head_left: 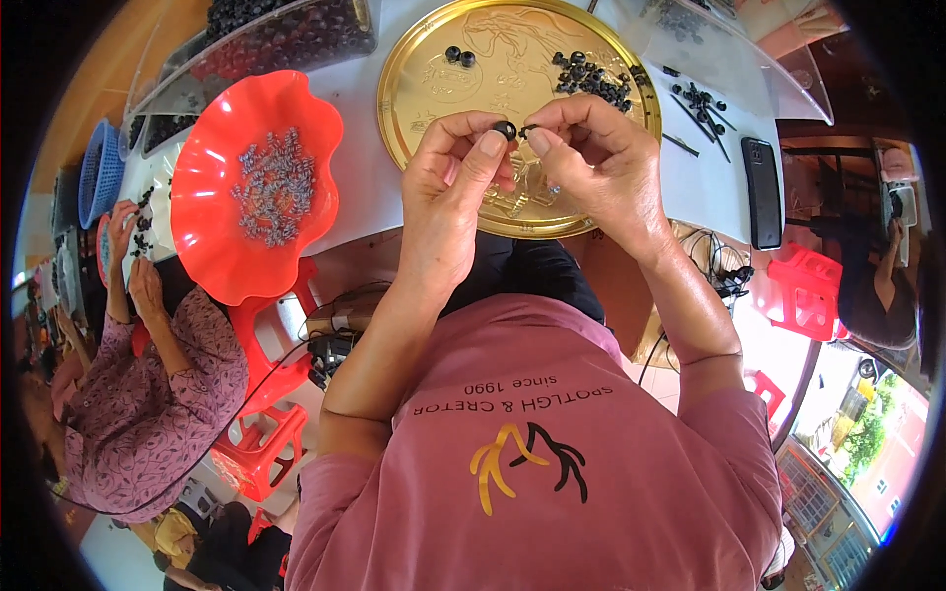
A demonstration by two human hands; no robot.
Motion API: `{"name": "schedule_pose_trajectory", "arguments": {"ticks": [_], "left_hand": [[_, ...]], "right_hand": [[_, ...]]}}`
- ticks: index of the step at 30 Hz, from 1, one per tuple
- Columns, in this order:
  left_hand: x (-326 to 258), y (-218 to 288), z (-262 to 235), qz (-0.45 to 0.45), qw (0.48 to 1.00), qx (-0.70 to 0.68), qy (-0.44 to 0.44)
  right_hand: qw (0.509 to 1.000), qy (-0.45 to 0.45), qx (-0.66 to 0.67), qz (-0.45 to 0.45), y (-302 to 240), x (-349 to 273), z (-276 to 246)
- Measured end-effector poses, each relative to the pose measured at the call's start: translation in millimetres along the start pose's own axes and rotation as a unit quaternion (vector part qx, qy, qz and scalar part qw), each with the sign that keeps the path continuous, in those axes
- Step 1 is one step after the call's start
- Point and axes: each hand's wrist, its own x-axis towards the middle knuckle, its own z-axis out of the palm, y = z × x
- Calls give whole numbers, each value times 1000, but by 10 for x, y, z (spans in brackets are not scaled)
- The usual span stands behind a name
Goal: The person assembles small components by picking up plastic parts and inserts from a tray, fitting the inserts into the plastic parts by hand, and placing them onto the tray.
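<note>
Over a round gold tray (394, 108) my two hands come close together. My left hand (453, 167) pinches a small round black part (505, 129) between thumb and fingertips. Just to its right, my right hand (591, 148) holds a smaller dark piece (527, 131) in a pinch; its exact kind is too small to tell. The two pieces are nearly touching. On the tray, a couple of round black parts (460, 57) lie at the left, and a pile of small black parts (591, 79) lies at the right.
A red scalloped bowl (202, 177) of small metallic pieces stands at the left. Behind it is a clear bin (296, 44) of dark parts. Black parts (705, 103) and a black phone (761, 192) lie at the right. Another person (163, 394) works at the left.
</note>
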Motion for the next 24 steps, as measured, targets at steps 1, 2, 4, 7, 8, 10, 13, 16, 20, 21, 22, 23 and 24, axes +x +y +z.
{"name": "schedule_pose_trajectory", "arguments": {"ticks": [1,2,4,7,8,10,13,16,20,21,22,23,24], "left_hand": [[1,1,2,4,1000,13,-1],[1,5,9,4,1000,13,-1],[-3,19,25,11,999,41,7],[9,28,6,26,995,90,-14],[13,30,1,26,995,90,-13],[20,32,-4,19,993,118,-21],[28,13,-29,25,990,129,-44],[29,16,-5,10,992,116,-44],[42,30,-5,-15,995,80,-49],[44,34,-13,-18,996,75,-53],[45,39,-11,-21,996,69,-60],[43,51,-15,-21,996,68,-61],[40,67,-21,-19,993,92,-69]], "right_hand": [[1000,0,0,0,1,3,-1],[1000,-2,-20,1,5,8,-6],[999,-5,-40,3,7,19,-21],[999,-21,-45,10,-18,35,-59],[998,-27,-62,13,-33,39,-72],[996,-33,-79,16,-33,46,-96],[996,-43,-70,21,-36,58,-132],[995,-50,-38,83,-68,48,-163],[994,-79,-44,67,-100,65,-215],[989,-101,-29,101,-130,75,-232],[989,-100,-30,101,-140,86,-255],[987,-116,1,115,-139,112,-279],[982,-132,33,129,-137,126,-297]]}}
